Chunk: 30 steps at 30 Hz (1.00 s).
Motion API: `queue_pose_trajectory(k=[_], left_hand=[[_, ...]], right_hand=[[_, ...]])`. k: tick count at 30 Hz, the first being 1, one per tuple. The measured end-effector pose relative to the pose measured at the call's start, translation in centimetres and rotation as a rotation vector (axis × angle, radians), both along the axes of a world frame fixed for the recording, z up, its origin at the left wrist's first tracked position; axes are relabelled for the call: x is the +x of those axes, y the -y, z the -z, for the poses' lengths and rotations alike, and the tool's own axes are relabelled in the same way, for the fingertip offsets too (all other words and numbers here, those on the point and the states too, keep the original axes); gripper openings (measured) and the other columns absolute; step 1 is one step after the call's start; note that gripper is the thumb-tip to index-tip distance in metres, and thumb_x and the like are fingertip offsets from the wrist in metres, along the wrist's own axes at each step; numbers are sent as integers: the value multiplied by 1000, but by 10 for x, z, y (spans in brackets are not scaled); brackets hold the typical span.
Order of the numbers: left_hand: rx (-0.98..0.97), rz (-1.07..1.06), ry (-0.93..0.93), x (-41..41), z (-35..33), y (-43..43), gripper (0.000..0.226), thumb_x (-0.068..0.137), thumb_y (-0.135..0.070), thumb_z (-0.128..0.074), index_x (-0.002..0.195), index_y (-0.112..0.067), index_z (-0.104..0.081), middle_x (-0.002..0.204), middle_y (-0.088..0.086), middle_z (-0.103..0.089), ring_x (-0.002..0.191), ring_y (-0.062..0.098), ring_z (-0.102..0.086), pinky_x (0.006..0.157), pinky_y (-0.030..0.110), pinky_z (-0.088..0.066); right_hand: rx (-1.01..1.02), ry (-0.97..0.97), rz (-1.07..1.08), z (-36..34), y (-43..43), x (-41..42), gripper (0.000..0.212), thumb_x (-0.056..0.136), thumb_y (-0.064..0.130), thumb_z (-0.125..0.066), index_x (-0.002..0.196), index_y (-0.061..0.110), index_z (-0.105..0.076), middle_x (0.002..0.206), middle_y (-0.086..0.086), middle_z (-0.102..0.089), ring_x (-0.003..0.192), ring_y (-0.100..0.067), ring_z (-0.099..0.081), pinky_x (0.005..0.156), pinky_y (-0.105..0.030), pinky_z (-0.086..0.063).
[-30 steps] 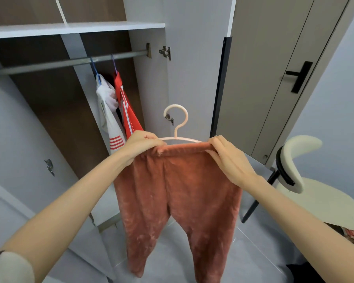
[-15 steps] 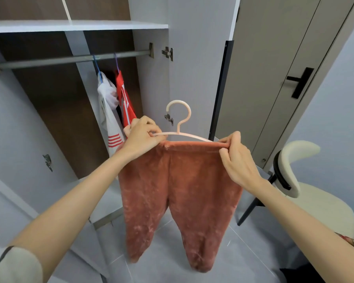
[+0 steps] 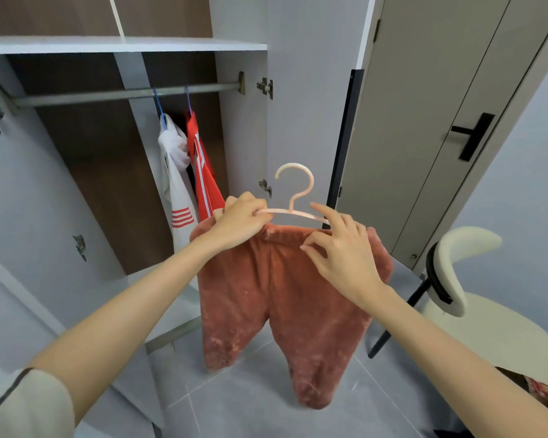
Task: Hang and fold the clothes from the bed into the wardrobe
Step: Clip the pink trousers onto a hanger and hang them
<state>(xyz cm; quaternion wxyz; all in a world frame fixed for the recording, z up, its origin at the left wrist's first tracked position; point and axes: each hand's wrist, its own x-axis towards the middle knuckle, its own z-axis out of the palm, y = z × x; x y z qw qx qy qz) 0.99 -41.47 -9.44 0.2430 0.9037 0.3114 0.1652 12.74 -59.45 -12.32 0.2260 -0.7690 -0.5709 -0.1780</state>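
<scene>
GRIP: pale pink plastic hanger [image 3: 295, 188] clenched by left hand [image 3: 241, 223]; right hand [image 3: 340, 249] spread, merely touching | ITEM: fuzzy rust fleece trousers [image 3: 285, 298] draped on it, before open white wardrobe [image 3: 124, 45] | RISK: unheld right waistband may be dropped.

right hand [image 3: 339, 248]: released trousers [image 3: 282, 295] corner | shifted inward, fingers [image 3: 325, 213] spread at hanger [image 3: 293, 197]

Rust-pink trousers [image 3: 285, 295]; pale pink hanger [image 3: 293, 213]; white top [image 3: 171, 184] with red stripes; red top [image 3: 203, 178] with white stripes; cream chair [image 3: 494, 330].
</scene>
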Motion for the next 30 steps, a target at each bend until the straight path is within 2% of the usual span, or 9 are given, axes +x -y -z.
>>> queue_pose_trajectory(k=[2,7,10,13,17,20,23,26,30], left_hand=[[7,14,-39,-1,-1,-4,31,95,-32,-45,65,-21,-46,102,-4,-45,106,20,-35,84,37,-22],[-40,39,-84,4,-5,-4,32,95,-31,-47,64,-21,-46,106,-1,-46,107,22,-36,87,40,-27],[-4,30,-53,11,-1,3,31,91,-32,-50,64,-19,-48,101,0,-44,103,22,-39,82,38,-29],[42,53,-17,12,4,1,41,85,-48,-59,59,-18,-45,94,-2,-35,97,17,-37,75,34,-30],[142,133,-163,12,5,-12,43,82,-68,-50,65,-28,-53,91,-4,-28,91,15,-31,74,33,-25],[164,204,-180,16,2,-16,39,78,-73,-47,67,-37,-56,88,-6,-24,87,13,-28,73,34,-31],[169,277,-221,18,-2,-19,37,82,-66,-46,61,-36,-55,90,-3,-24,90,16,-29,79,35,-37],[114,343,-253,21,-4,-18,34,92,-49,-50,60,-37,-52,91,-2,-22,89,15,-30,82,29,-31],[-18,400,-265,29,-4,-10,36,94,-44,-49,73,-16,-56,90,-3,-25,84,10,-34,77,21,-33]], right_hand=[[15,-18,-10,-2,4,8,4,87,25,-68,87,22,-65,144,-2,-44,111,-28,-52,87,-45,-43],[-62,37,37,-3,5,11,29,85,37,-66,111,29,-59,149,-1,-37,113,-26,-51,98,-47,-37],[-74,45,70,-1,0,6,18,90,38,-61,102,24,-64,144,0,-43,110,-24,-52,98,-44,-32],[-70,26,36,-2,2,12,13,95,32,-54,99,23,-62,132,4,-50,103,-20,-53,101,-42,-25],[-117,40,-15,-9,10,25,13,100,33,-42,103,27,-53,124,9,-49,99,-17,-50,104,-43,-23],[-125,68,19,-9,18,32,14,101,35,-41,105,27,-52,125,10,-48,102,-18,-47,99,-41,-27],[-112,17,72,-7,30,43,14,99,35,-45,103,25,-54,126,9,-48,106,-23,-43,94,-43,-34],[-111,-30,100,-7,37,53,15,99,34,-46,103,24,-56,128,7,-47,109,-26,-40,93,-46,-37],[-99,-34,85,-6,42,61,16,100,35,-42,105,29,-56,128,8,-46,112,-24,-40,102,-55,-31]])
